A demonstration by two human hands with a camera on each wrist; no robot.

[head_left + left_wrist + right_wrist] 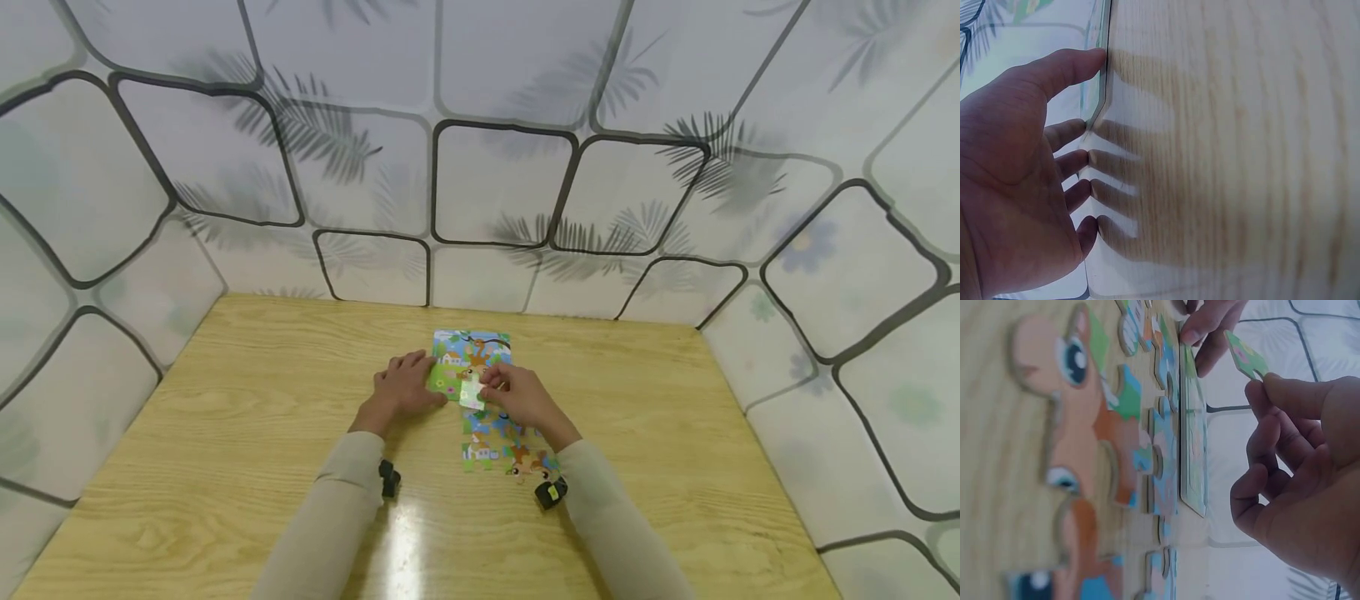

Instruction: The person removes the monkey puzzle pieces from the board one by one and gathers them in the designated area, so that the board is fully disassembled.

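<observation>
A colourful jigsaw board [472,354] lies on the wooden table [225,433] in the head view. My left hand [406,386] rests flat at the board's left edge, fingers straight; in the left wrist view the fingertips [1085,159] touch the board's edge [1100,81]. My right hand [517,396] pinches a green puzzle piece [1246,356] between thumb and fingers just above the board [1192,444]. Loose joined pieces [504,446] with a cartoon animal lie nearer to me, under my right wrist; they appear large in the right wrist view [1079,425].
Patterned white walls [480,167] with black outlines and leaf prints close the table in at the back and both sides. Bare wood stretches left and right of the puzzle. Black wrist cameras [388,479] sit on both sleeves.
</observation>
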